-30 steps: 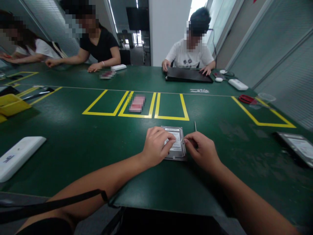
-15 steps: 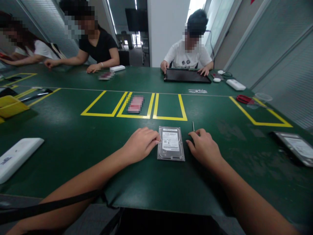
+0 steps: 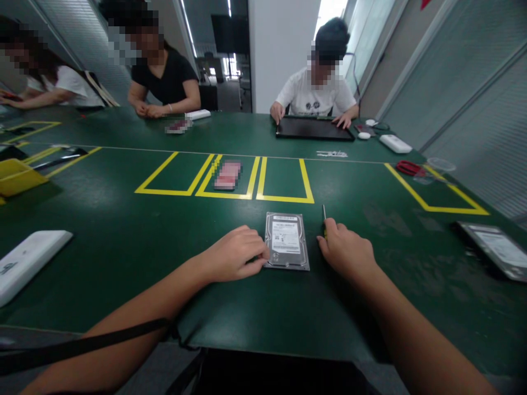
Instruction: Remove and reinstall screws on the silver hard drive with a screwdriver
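Note:
A silver hard drive [image 3: 287, 241] with a white label lies flat on the green table [image 3: 123, 241] in front of me. My left hand [image 3: 234, 255] rests curled at its lower left edge, fingertips touching the drive's side. My right hand [image 3: 345, 249] lies just right of the drive, fingers closed around a screwdriver [image 3: 324, 214] whose thin shaft sticks out toward the far side.
Three yellow taped boxes [image 3: 284, 181] lie beyond the drive, one holding a pink item [image 3: 228, 174]. A white device [image 3: 28, 263] sits at left, a yellow tray [image 3: 16, 176] far left, another drive [image 3: 496, 248] at right. Three people sit across the table, one at a laptop [image 3: 313, 128].
Both hands have come off the top of the drive. The left hand now sits at its lower left edge; the right hand moved right and closed around the screwdriver.

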A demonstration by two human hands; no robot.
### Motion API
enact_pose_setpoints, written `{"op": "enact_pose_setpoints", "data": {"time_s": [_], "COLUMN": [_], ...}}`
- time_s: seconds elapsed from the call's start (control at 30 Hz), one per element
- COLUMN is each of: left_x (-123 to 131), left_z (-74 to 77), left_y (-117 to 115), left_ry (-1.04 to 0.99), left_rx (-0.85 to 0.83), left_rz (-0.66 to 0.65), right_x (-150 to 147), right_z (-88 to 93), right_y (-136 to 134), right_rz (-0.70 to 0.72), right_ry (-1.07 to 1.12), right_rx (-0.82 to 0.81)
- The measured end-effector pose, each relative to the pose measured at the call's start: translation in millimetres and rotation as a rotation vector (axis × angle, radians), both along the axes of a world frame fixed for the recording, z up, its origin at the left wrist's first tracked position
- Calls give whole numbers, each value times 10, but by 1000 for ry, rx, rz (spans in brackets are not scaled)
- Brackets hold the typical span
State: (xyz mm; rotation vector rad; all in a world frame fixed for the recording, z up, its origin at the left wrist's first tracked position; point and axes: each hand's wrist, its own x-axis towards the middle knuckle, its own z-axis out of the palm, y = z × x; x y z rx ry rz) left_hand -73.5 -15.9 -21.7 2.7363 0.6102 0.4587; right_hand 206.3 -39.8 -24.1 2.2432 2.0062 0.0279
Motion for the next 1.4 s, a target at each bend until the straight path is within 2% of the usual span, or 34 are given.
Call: {"op": "enact_pose_setpoints", "data": {"time_s": [0.27,0.47,0.9,1.4], "left_x": [-8,-13,-36,-32], "left_z": [-61,-93,-70,-93], "left_y": [-9,7,5,-3], "left_ry": [29,16,32,-13], "left_rx": [35,2,-12,-42], "left_rz": [-20,-24,-35,-37], "right_x": [5,10,32,42], "right_z": [25,60,198,196], "right_y": [12,-18,-64,-53], "right_rz": [-4,-12,-69,-66], "right_ry": [9,52,52,139], "right_rx": [-22,11,173,284]}}
